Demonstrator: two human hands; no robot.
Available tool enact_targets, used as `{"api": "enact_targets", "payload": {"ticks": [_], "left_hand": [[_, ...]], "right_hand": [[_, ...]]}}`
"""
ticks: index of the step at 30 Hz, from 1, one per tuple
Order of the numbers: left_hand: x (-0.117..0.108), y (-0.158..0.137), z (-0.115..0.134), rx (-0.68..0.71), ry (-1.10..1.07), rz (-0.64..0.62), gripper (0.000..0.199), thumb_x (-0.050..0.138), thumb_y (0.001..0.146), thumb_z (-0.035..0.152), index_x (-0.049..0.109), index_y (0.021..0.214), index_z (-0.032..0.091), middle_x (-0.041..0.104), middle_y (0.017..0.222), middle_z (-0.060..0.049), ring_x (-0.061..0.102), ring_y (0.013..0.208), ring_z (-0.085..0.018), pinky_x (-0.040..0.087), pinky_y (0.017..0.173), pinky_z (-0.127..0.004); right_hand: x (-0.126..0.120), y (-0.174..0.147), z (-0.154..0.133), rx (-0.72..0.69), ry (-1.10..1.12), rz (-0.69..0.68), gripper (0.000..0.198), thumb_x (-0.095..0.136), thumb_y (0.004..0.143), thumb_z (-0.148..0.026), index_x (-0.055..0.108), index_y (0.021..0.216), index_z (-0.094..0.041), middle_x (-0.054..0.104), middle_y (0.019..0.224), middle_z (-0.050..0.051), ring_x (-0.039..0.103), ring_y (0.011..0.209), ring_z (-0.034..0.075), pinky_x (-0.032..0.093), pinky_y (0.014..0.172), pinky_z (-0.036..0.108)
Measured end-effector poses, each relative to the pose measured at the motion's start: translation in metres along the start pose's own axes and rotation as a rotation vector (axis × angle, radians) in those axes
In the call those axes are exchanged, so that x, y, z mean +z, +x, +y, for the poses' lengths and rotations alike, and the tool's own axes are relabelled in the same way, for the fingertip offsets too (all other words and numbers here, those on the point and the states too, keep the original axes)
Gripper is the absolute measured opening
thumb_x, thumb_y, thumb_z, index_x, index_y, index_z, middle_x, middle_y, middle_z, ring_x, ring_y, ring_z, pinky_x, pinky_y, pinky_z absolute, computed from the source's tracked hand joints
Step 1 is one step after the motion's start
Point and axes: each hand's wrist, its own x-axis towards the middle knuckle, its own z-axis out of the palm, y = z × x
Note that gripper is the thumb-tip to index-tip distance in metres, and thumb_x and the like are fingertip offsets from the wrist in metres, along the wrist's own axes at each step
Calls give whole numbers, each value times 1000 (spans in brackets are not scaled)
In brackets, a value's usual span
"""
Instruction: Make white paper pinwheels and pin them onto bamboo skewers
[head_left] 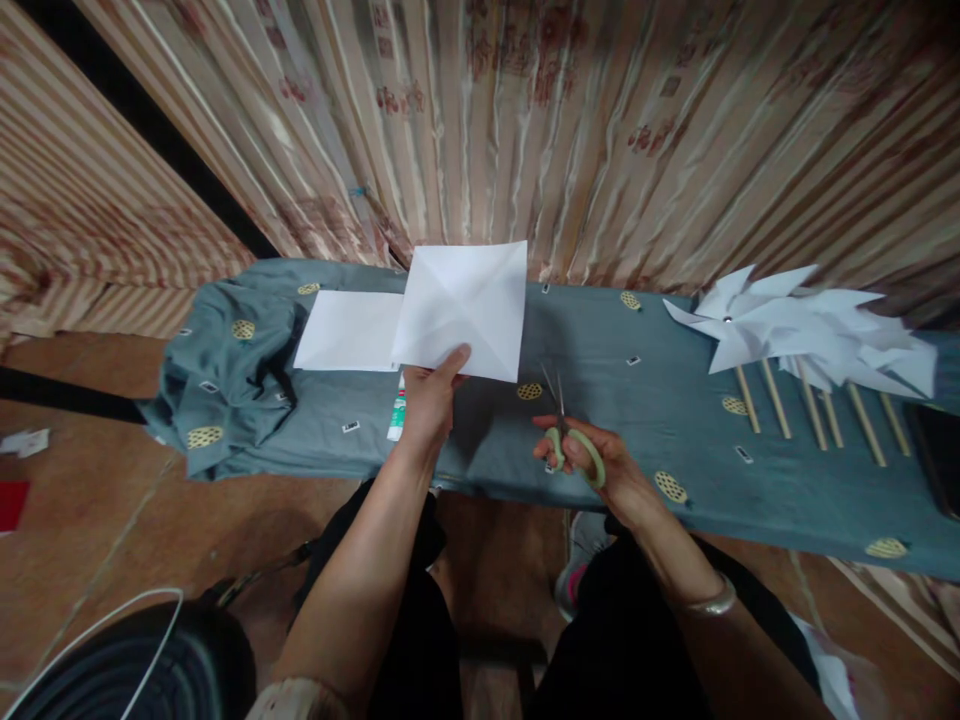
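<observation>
I see creased paper (pixel 466 300) near center, toward twelve o'clock, left hand (pixel 432 405) pinching its bottom edge; I judge it light, bendy, easily torn, best held by edges; at its five o'clock, right hand (pixel 616 464) grips scissors (pixel 560 414), blades parted

Left arm (pixel 367 530) outstretched, left fingers (pixel 456 361) pinched, right fingers (pixel 545 423) curled
</observation>
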Motion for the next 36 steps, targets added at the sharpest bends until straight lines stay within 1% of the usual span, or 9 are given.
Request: {"api": "enact_targets", "payload": {"ticks": [3,6,10,12,15,20,25,29,36], "left_hand": [[-1,-1,-3,-24,6,-8,40,84,55,29,70,91,17,74,89,-6,68,94,-25,56,75,-33],[0,-4,-7,-37,5,-24,37,85,56,28,69,88,17,74,90,-7,69,94,-25,56,77,-34],[2,-6,-10,-18,-11,-79,37,83,60,25,69,94,16,74,89,-6,68,95,-24,55,82,-35],[2,-7,-11,-19,-3,-93,39,82,60,24,69,96,16,74,89,-6,68,94,-23,55,83,-35],[3,-8,-12,-29,21,-86,43,81,60,25,69,100,16,74,93,-6,68,94,-24,55,84,-35],[4,-10,-13,-33,26,-94,47,81,60,25,67,104,18,73,99,-7,67,100,-24,54,89,-35],[4,-11,-14,-34,14,-104,50,81,60,23,66,107,18,73,101,-7,67,99,-24,53,90,-36],[3,-10,-16,-26,15,-124,53,81,60,24,65,110,18,72,105,-7,67,101,-24,52,93,-39],[2,-10,-16,-26,5,-129,51,81,61,23,65,110,19,72,105,-7,67,100,-24,52,92,-38]], "right_hand": [[1,1,5,-50,-109,-86,55,74,72,-58,71,111,-19,74,85,6,63,70,15,50,65,27],[2,3,8,-75,-149,-139,57,72,73,-60,71,113,-19,73,87,6,65,73,16,52,67,28],[2,8,9,-74,-155,-149,57,72,74,-60,71,113,-18,73,84,6,66,73,17,53,70,30],[1,11,8,-67,-157,-152,58,72,73,-60,71,112,-17,73,82,6,66,72,17,53,68,30],[-1,14,8,-54,-155,-157,60,72,72,-62,71,111,-17,72,80,6,65,70,18,53,66,31],[-1,15,6,-55,-155,-165,58,71,73,-61,71,112,-17,73,80,6,65,71,18,53,70,32],[-2,14,5,-57,-176,-160,59,71,73,-61,72,111,-16,72,79,5,64,69,16,53,68,30],[-3,14,7,-57,-186,-173,62,69,75,-62,70,114,-14,72,80,7,63,69,16,52,66,29],[-3,15,9,-60,-202,-177,63,68,75,-63,69,115,-14,73,83,8,64,71,17,52,67,31]]}}
